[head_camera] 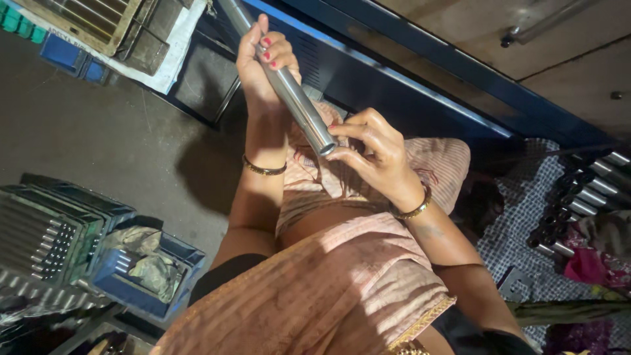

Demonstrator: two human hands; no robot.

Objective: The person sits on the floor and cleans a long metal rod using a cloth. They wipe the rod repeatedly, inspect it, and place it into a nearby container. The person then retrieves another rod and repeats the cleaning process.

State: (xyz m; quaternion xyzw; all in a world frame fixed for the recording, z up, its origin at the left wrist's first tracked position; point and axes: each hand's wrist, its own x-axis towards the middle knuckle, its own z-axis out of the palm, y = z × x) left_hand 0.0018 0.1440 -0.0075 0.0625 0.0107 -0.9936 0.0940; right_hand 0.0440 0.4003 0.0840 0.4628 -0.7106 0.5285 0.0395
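The left hand point(259, 62) wraps tight around a shiny metal tube point(289, 92), holding it up over the lap. The right hand point(371, 154) pinches the open near end of the tube with its fingertips point(338, 135). It looks like checking work, about halfway through this one piece. More shiny tubes point(585, 197) lie stacked on the right, and a blue bin point(141, 269) sits left.
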